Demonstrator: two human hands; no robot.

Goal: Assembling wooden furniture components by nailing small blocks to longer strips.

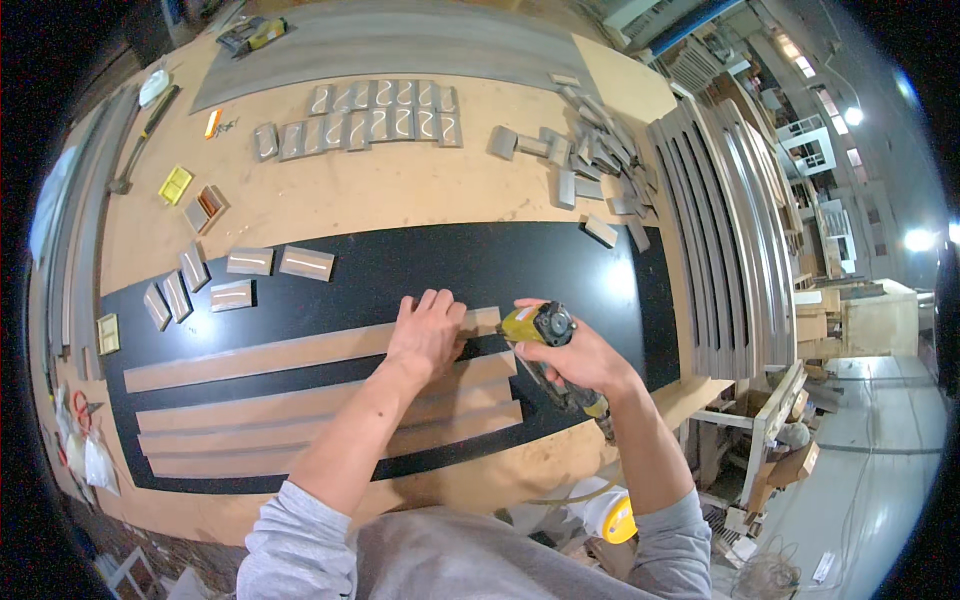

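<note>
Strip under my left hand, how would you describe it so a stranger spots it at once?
Find the black panel on the table. Across its near part lie long brown strips. The wanted strip is the farthest from you, under the left hand, with a wide black gap separating it from the others.

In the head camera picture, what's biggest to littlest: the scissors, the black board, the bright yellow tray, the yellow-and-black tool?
1. Black board, by far
2. Yellow-and-black tool
3. Bright yellow tray and scissors: too alike to rank

left hand [428,332] — palm hidden
</note>
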